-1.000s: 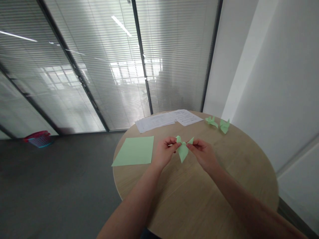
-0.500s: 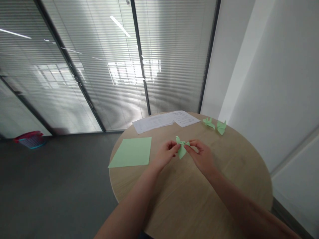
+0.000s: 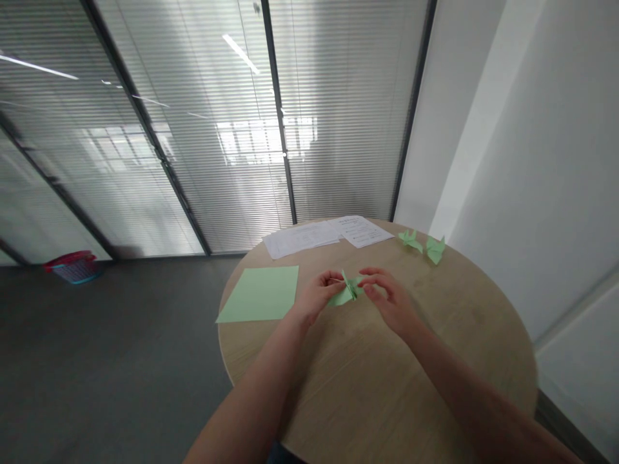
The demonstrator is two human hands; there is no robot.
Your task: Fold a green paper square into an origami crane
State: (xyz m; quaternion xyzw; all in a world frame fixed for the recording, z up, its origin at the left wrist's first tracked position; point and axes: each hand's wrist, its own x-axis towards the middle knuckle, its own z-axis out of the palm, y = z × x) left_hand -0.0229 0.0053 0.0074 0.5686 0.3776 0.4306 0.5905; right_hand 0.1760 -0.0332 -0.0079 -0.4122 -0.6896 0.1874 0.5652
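Note:
A small folded green paper figure [image 3: 346, 293] sits between my two hands over the round wooden table [image 3: 387, 386]. My left hand [image 3: 316, 298] pinches its left side with curled fingers. My right hand [image 3: 387, 298] is right next to the figure's right side, fingers partly spread, its fingertips touching or almost touching the paper. A flat green paper sheet [image 3: 261, 293] lies to the left of my left hand.
Two finished green paper figures [image 3: 422, 243] rest at the table's far right edge. White printed sheets [image 3: 324, 234] lie at the far side. Glass walls with blinds stand behind. A red and blue basket [image 3: 72, 266] sits on the grey floor at the left.
The figure has been lowered and turned flatter toward the table. My right hand's fingers have loosened from their pinch and spread.

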